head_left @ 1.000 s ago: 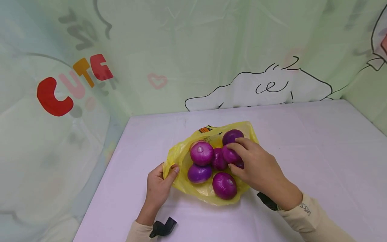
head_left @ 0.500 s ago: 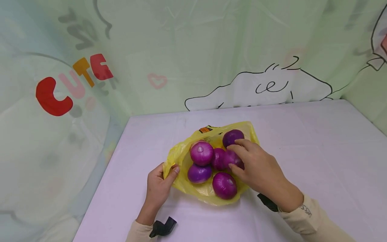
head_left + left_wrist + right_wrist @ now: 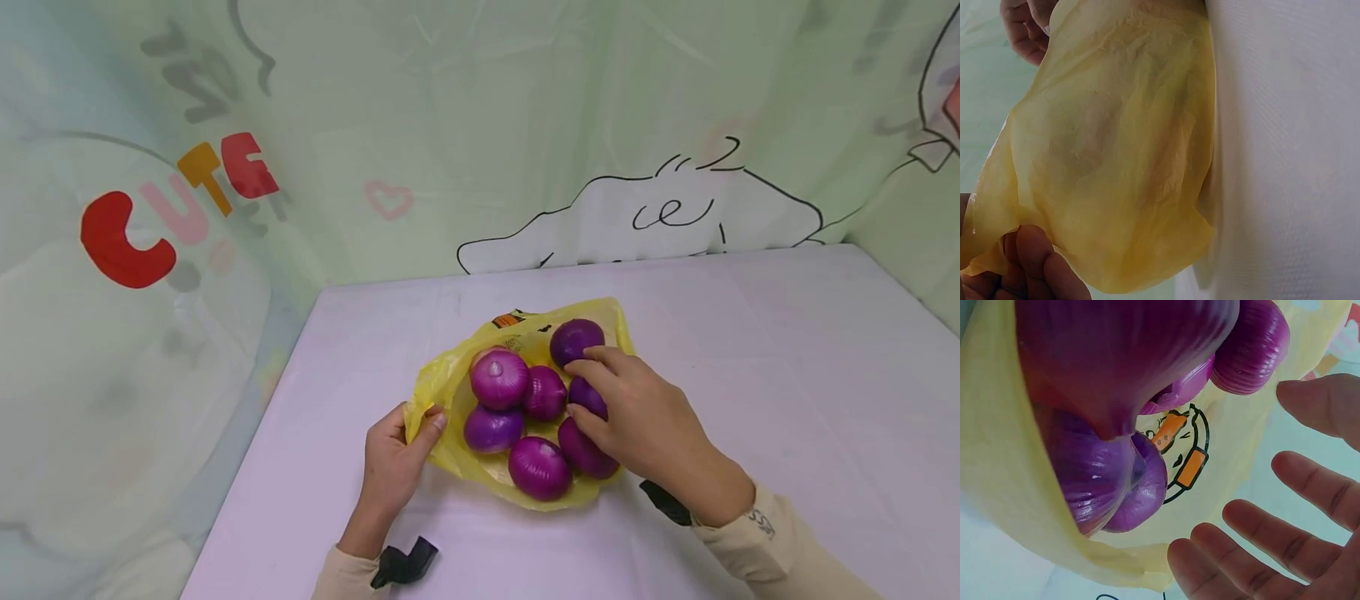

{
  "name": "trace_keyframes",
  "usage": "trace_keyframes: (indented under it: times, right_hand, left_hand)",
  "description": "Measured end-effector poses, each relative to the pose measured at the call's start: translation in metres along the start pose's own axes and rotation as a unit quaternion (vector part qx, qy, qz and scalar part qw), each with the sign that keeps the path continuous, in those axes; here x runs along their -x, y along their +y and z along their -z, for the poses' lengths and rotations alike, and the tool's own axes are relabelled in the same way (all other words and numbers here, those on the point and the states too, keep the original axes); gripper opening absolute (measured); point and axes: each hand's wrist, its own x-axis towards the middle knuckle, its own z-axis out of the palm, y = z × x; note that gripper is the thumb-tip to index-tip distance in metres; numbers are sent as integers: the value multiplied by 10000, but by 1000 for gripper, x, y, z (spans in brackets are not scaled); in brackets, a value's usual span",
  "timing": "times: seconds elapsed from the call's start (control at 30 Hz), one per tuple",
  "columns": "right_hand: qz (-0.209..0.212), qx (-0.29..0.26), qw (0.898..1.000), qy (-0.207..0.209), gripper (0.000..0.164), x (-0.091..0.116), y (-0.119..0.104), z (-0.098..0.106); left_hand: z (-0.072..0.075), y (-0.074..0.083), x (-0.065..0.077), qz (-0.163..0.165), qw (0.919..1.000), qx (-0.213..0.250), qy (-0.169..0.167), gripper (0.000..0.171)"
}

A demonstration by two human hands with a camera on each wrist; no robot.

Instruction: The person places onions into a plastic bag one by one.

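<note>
A yellow plastic bag (image 3: pixel 442 383) lies with its mouth spread, several purple onions inside. At its left edge my left hand (image 3: pixel 397 454) pinches the rim between thumb and fingers; in the left wrist view those fingers (image 3: pixel 1038 250) bunch the thin plastic. Above the bag's right side hovers my right hand (image 3: pixel 645 408), fingers parted and holding nothing. Beneath it sits one onion (image 3: pixel 587 450), partly covered by the hand, with another onion (image 3: pixel 540 468) to its left. In the right wrist view, the spread fingers (image 3: pixel 1285 537) stand beside the onions, apart from the big nearest onion (image 3: pixel 1122 356).
The bag rests on a table with a pale lilac cloth (image 3: pixel 780 367). A printed curtain (image 3: pixel 525 125) hangs behind and along the sides. Black straps (image 3: pixel 405 562) are on both wrists, below light sleeves.
The onion at my right fingers has dropped into the bag's lower right. The front onion has shifted slightly left. My right hand has let go; the left keeps its grip.
</note>
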Motion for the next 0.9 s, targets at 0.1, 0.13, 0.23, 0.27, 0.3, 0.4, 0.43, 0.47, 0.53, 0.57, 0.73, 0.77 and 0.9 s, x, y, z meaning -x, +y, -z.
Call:
trace_keyframes:
  times: [0.1,0.13,0.23,0.27,0.3,0.4,0.43,0.47,0.53,0.57,0.73,0.77,0.9]
  right_hand:
    - [-43,-5,10000,31,44,1,0,1]
    - [-67,3,10000,31,44,1,0,2]
    - [-102,11,9999,71,43,2,1,3]
    - [-92,17,9999,96,43,3,1,4]
    - [-71,18,9999,130,43,3,2,4]
    - [51,34,9995,301,42,3,4,6]
    - [87,49,9993,357,42,3,6,7]
    - [117,66,9990,416,42,3,7,8]
    - [143,110,9984,538,42,2,10,10]
    - [131,125,9982,576,42,1,12,12]
    - [-169,238,9974,666,49,-3,28,23]
    - [-284,247,9973,635,52,-5,33,26]
    - [-781,280,9955,452,61,-13,61,35]
  left_hand:
    - [0,0,0,6,10000,-9,-19,9]
    - [0,1,0,4,10000,-2,-23,9]
    - [0,-1,0,-60,10000,18,-41,10]
    - [0,-1,0,-109,9999,38,-38,10]
    - [0,-2,0,-176,9998,50,-31,12]
    - [1,-5,-1,-493,9988,18,2,16]
    - [1,-7,-2,-620,9981,-19,30,18]
    - [2,-8,-3,-753,9971,-74,59,21]
    - [4,-11,-5,-1029,9944,-212,132,30]
    - [5,-12,-6,-1130,9930,-282,197,35]
    - [13,-15,-15,-1379,9879,-462,542,51]
    - [16,-14,-17,-1410,9871,-477,591,53]
    - [29,-12,-28,-1565,9823,-752,709,56]
